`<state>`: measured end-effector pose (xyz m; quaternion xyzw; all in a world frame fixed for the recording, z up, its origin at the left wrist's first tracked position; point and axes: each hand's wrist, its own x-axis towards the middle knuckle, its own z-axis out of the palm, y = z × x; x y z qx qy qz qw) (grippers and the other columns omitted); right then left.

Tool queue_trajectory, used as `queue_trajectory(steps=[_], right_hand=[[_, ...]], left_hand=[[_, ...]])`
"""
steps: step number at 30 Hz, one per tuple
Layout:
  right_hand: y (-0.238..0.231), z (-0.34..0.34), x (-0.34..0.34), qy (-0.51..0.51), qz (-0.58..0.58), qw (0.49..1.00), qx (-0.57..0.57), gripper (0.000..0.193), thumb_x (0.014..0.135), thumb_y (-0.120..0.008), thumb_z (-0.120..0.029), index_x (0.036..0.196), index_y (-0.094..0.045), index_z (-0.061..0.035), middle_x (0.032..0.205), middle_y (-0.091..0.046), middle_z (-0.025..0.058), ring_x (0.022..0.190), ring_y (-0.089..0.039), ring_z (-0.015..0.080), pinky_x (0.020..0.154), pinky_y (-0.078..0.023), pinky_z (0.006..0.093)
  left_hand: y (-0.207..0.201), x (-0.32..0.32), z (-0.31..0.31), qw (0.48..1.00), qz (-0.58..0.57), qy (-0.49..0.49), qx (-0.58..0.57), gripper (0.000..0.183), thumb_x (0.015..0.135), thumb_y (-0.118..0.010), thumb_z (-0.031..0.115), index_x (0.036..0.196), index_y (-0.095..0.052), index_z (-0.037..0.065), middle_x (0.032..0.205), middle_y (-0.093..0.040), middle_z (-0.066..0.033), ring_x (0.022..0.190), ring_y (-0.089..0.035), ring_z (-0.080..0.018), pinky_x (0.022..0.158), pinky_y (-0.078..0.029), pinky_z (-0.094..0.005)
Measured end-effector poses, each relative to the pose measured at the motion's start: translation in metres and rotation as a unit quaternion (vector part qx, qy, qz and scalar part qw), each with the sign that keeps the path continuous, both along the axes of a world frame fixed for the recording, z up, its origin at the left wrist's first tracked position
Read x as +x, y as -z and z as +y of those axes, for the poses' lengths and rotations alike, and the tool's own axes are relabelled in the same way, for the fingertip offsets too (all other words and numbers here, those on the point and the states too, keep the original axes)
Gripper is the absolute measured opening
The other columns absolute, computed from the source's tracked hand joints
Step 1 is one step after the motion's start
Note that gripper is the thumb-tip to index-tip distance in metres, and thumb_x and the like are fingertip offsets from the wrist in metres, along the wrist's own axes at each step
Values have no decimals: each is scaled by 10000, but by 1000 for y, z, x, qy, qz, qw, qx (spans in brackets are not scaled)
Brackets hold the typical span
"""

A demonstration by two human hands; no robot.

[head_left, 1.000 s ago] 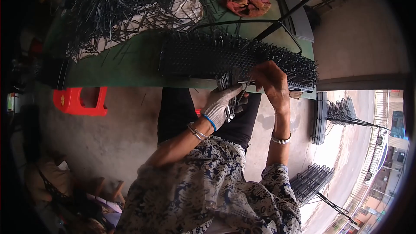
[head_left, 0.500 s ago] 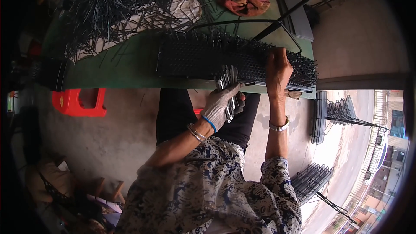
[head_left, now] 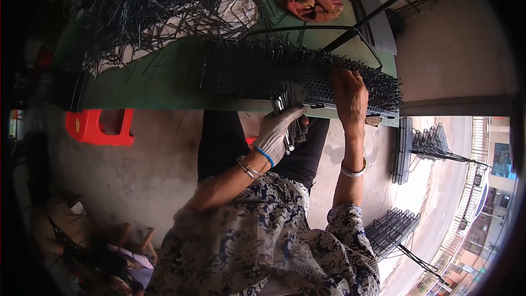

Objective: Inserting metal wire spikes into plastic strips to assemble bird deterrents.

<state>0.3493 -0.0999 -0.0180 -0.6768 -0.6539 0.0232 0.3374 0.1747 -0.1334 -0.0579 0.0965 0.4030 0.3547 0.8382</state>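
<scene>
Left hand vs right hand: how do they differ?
The left hand wears a pale knit glove; the right hand is bare, with a ring.
The left hand clutches a bundle of thin metal pieces; the right hand is at the perforated black rack, and whether it holds a piece is hidden.
Both wear something around the wrist.

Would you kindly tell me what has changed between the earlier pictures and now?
The right hand has moved forward and right, from beside the bundle of dark strips to the perforated black rack; whether it released anything is unclear. The gloved left hand still grips the bundle.
</scene>
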Motion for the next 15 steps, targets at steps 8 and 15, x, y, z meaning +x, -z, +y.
queue_trajectory(steps=[8,15], right_hand=[[-1,-30,-15,-112,369,895,-226,88,898,-591,-67,940,-622,4,748,-589,16,618,-519,61,556,-419,217],[-12,-33,-5,41,295,954,-26,39,911,-571,-43,934,-590,-17,777,-622,32,618,-523,66,559,-426,216]], left_hand=[[1,3,-5,1000,-10,20,16,203,893,-654,203,1024,-644,48,785,-668,-61,620,-643,-133,514,-537,-252],[4,1,1,999,-2,16,-28,187,906,-647,223,997,-636,61,819,-684,-82,641,-663,-159,527,-559,-272]])
